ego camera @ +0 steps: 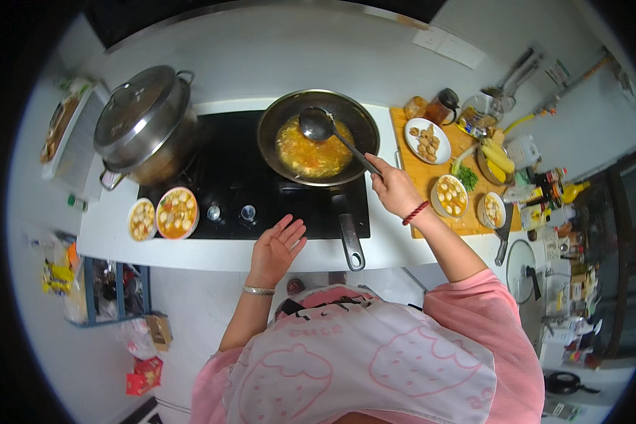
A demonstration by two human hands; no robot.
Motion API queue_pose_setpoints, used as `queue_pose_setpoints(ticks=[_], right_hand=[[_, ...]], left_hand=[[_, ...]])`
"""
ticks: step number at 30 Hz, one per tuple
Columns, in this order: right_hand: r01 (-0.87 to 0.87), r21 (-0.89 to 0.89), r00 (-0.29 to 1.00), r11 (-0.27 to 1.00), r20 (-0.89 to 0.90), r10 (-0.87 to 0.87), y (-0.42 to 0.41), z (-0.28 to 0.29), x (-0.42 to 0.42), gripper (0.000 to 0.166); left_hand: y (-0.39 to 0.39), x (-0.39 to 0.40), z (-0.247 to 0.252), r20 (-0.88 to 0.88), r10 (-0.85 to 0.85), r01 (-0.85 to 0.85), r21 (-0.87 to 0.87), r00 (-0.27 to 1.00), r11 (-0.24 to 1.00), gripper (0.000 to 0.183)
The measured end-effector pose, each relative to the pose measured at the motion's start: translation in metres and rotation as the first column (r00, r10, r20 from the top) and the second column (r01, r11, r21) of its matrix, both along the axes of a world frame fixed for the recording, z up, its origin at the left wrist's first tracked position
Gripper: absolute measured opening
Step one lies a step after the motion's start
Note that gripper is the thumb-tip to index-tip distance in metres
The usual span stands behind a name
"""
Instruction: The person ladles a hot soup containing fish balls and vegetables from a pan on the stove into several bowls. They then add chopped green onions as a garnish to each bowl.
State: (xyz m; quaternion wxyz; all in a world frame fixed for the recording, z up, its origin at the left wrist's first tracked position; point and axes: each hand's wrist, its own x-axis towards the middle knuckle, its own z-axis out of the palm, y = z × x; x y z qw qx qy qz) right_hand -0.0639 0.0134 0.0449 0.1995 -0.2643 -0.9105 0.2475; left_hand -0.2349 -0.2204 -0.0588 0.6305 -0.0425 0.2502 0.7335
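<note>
My right hand (pixel 394 186) grips the handle of a dark ladle (pixel 316 124). The ladle's bowl is over the orange-yellow soup (pixel 312 155) in a deep wok (pixel 370 139), whose long black handle (pixel 352 241) points towards me over the counter edge. Palm up and fingers spread, my left hand (pixel 279 249) holds nothing in front of the cooktop (pixel 228 159). Left of it, a pink-rimmed bowl (pixel 177 213) and a smaller bowl (pixel 142 219) hold soup with pale round balls. Whether the ladle carries soup I cannot tell.
A large lidded steel steamer pot (pixel 144 124) stands at the back left. On a wooden board (pixel 414 139) at right are a plate of brown pieces (pixel 426 141), two soup bowls (pixel 449 196), chopped greens (pixel 466 177) and a knife (pixel 502 241). A glass lid (pixel 520 270) lies further right.
</note>
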Motion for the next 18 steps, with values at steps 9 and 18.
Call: queue_pose_setpoints(ticks=[9, 18], right_hand=[[0.129, 0.293, 0.992, 0.947, -0.03, -0.126, 0.028, -0.056, -0.022, 0.053], [0.189, 0.363, 0.982, 0.912, -0.082, -0.171, 0.038, -0.052, -0.021, 0.033]], left_hand=[[0.026, 0.013, 0.001, -0.03, -0.078, 0.075, -0.07, 0.997, 0.995, 0.044], [0.033, 0.022, 0.003, -0.037, -0.104, 0.101, -0.08, 0.994, 0.992, 0.042]])
